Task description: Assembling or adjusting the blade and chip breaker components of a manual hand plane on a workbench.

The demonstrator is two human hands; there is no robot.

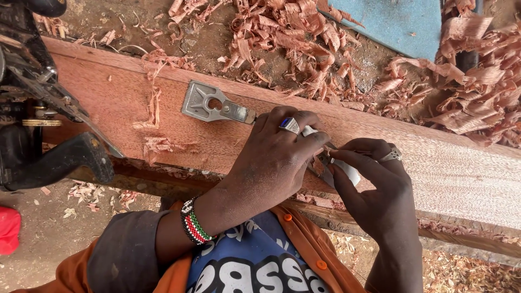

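Left hand (271, 163) and right hand (374, 184) both pinched shut on a small metal blade (331, 168) over the near edge of the reddish plank (217, 135); blade's long axis slants lower right, tip hidden. Plane's metal cap (214, 104) lies flat just left, long axis along plank, narrow end toward the hands
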